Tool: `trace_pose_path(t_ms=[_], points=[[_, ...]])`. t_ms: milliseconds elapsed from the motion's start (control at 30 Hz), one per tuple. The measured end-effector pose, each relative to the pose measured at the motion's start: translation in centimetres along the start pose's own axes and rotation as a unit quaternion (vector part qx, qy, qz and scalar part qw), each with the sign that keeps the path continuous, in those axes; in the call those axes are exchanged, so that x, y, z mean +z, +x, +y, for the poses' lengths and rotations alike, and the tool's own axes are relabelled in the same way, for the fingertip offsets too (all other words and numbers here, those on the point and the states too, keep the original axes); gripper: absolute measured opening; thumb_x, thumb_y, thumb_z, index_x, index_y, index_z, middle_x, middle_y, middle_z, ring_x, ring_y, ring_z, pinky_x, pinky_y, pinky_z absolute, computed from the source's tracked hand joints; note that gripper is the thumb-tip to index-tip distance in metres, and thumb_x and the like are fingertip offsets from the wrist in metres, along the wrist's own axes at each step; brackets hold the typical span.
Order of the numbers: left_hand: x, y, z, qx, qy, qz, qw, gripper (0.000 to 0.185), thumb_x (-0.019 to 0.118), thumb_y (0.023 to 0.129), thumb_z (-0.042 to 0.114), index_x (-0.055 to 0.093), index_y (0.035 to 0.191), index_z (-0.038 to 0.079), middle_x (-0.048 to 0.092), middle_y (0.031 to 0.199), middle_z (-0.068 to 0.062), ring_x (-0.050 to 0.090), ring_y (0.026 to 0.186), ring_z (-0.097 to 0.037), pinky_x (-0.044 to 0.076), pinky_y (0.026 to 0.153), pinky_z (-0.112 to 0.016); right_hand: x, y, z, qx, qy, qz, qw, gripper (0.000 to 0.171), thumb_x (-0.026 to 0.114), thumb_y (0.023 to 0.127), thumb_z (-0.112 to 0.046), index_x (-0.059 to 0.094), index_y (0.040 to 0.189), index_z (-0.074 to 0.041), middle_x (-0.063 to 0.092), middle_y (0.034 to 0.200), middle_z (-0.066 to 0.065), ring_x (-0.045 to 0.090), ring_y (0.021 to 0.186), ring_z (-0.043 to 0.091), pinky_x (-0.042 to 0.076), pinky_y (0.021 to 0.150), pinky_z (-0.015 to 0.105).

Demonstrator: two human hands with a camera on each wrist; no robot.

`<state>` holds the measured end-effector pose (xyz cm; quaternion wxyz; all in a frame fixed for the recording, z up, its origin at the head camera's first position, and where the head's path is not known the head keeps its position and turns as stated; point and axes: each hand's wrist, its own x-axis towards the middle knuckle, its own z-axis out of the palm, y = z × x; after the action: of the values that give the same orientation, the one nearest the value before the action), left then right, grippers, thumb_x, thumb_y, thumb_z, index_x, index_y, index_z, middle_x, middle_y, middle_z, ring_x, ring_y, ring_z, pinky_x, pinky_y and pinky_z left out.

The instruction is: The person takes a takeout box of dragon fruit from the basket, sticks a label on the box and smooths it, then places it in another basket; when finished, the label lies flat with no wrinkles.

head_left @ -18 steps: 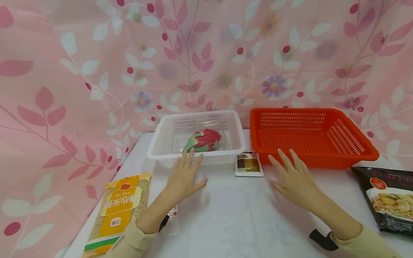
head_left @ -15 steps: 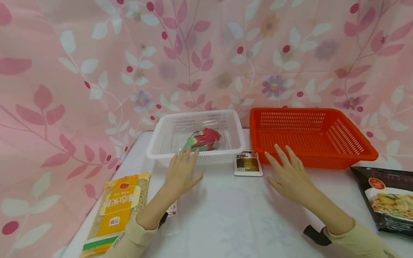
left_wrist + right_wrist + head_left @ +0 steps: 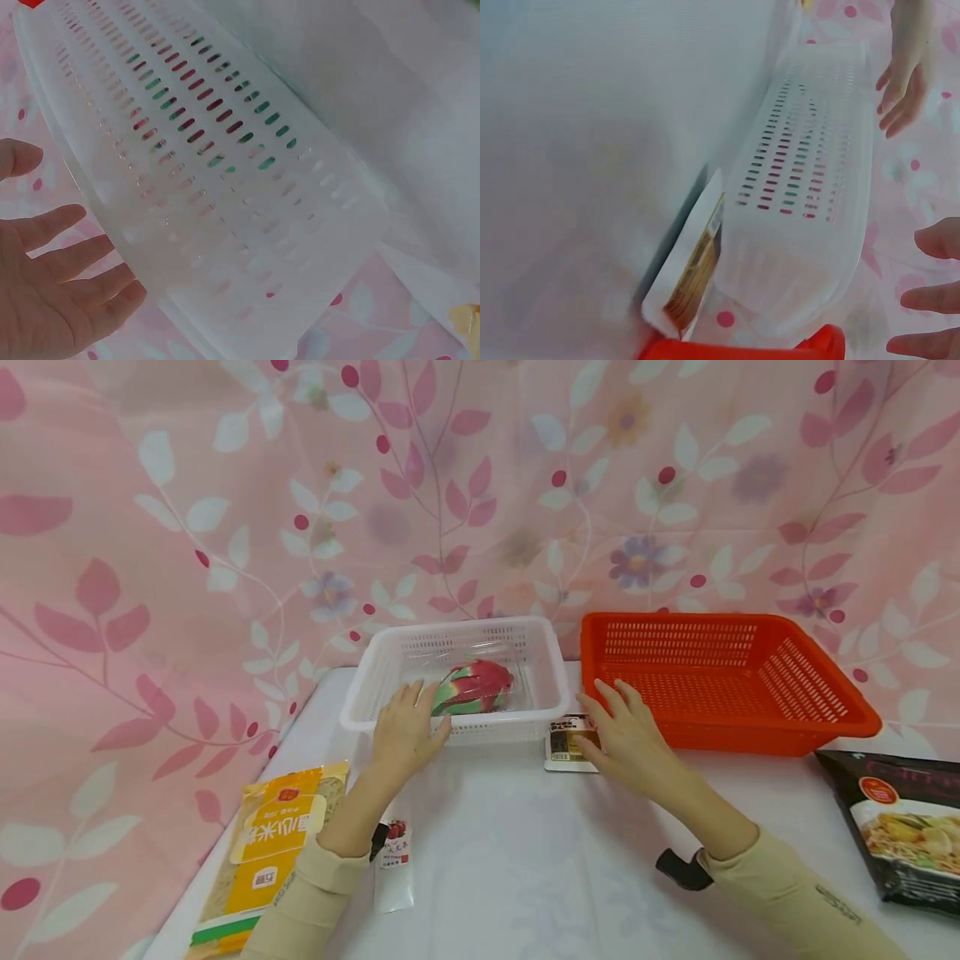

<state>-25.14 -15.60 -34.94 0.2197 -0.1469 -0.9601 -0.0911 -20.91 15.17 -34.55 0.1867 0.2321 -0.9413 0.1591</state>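
Small packet (image 3: 568, 745) lies wedged between white basket (image 3: 457, 681) and orange basket (image 3: 720, 681).

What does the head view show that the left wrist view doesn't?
Only the head view shows the red basket, the dragon fruit inside the white basket, the small brown packet under the right hand, the yellow noodle bag, the black food bag and the small sachet. Only the left wrist view shows the white basket's slotted side wall close up, with red and green showing through the slots. Both show the white basket, the left hand with straight fingers beside it, and the white table.
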Motion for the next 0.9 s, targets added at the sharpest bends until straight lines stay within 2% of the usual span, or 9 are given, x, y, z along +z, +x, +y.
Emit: trace_pose_path(t_ms=[133,300,533,733,900], points=[[-0.4,0.9,-1.0,-0.006,0.002,0.006,1.0000,0.049,0.056,0.085,0.032,0.052,0.125,0.004,0.049,0.129,-0.021,0.042,0.120,-0.038,0.040,0.089,-0.056,0.3,1.5,-0.7,-0.014,0.009,0.012,1.000,0.052,0.063,0.084,-0.025,0.048,0.128,-0.001,0.039,0.133,0.027,0.026,0.123,0.045,0.027,0.096,0.061],[-0.4,1.8,-2.0,-0.035,-0.026,-0.023,0.9988,0.050,0.054,0.087,0.032,0.050,0.126,0.002,0.047,0.130,-0.021,0.041,0.120,-0.037,0.040,0.088,-0.056,1.0,3.5,-1.1,-0.006,0.044,-0.014,0.999,0.049,0.060,0.086,-0.023,0.048,0.128,-0.001,0.039,0.133,0.027,0.030,0.120,0.042,0.030,0.097,0.056],[0.5,3.0,-3.8,-0.083,-0.100,-0.049,0.9903,0.047,0.050,0.090,0.029,0.049,0.127,0.001,0.047,0.129,-0.020,0.040,0.120,-0.037,0.036,0.096,-0.050,2.7,5.8,-1.5,0.018,0.091,-0.040,0.995,0.049,0.059,0.087,-0.021,0.047,0.130,0.000,0.030,0.140,0.026,0.027,0.124,0.040,0.030,0.098,0.056],[0.9,3.8,-5.0,-0.110,-0.157,-0.082,0.9780,0.050,0.048,0.091,0.030,0.043,0.132,0.001,0.040,0.135,-0.020,0.037,0.124,-0.037,0.033,0.099,-0.049,4.0,8.3,-1.7,0.031,0.093,-0.060,0.993,0.049,0.057,0.088,-0.021,0.046,0.130,0.002,0.032,0.138,0.028,0.030,0.123,0.043,0.028,0.099,0.057],[1.2,4.4,-5.2,-0.148,-0.149,-0.096,0.9731,0.052,0.048,0.091,0.033,0.041,0.135,0.006,0.037,0.139,-0.016,0.036,0.124,-0.037,0.037,0.092,-0.056,4.9,10.5,-2.0,0.013,0.065,-0.084,0.994,0.049,0.055,0.089,-0.021,0.047,0.127,0.009,0.044,0.129,0.029,0.038,0.120,0.041,0.029,0.102,0.049]])
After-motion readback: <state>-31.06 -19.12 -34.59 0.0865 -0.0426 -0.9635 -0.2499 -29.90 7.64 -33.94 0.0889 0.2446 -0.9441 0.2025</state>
